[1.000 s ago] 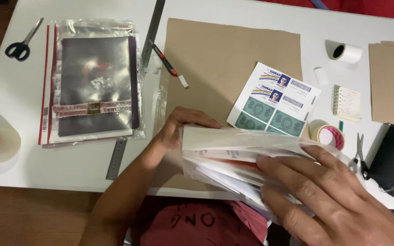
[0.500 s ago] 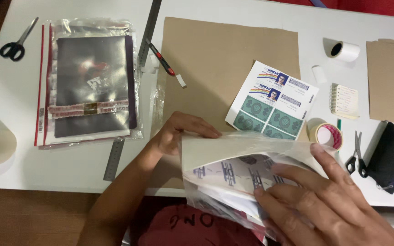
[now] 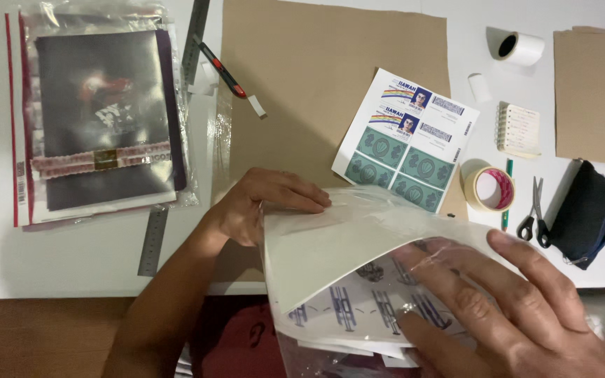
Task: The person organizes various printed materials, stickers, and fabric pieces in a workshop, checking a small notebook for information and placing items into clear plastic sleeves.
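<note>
A clear plastic sleeve of paper sheets (image 3: 358, 280) sits at the near edge of the white table (image 3: 71, 259), partly hanging over it toward the person. A blank white sheet lies on top, tilted up, and beneath it printed sheets with blue-grey designs show through the plastic.

The left hand (image 3: 260, 206) rests at the sleeve's upper left corner, fingers together and laid flat along the top edge, pressing on it rather than gripping. The right hand (image 3: 519, 308) lies over the lower right part of the sleeve, fingers spread apart and flat on the plastic; whether the thumb pinches underneath cannot be told.

Under and behind the sleeve lies a large brown cardboard sheet (image 3: 330, 77). Just beyond the sleeve, half on the cardboard, is a printed sheet of cards (image 3: 404, 140), two with small portraits above four teal ones. To its right sit a roll of tape (image 3: 490, 189), small scissors (image 3: 532, 217) and a dark pouch (image 3: 589, 210), with a small spiral notepad (image 3: 518, 129), a white tape roll (image 3: 519, 47) and a second piece of brown card (image 3: 596, 91) farther back.

At the left a clear bag holding a dark booklet (image 3: 99, 119) lies well apart from the hands. Beside it are a metal ruler (image 3: 154, 241) and a red and black utility knife (image 3: 220, 66).
</note>
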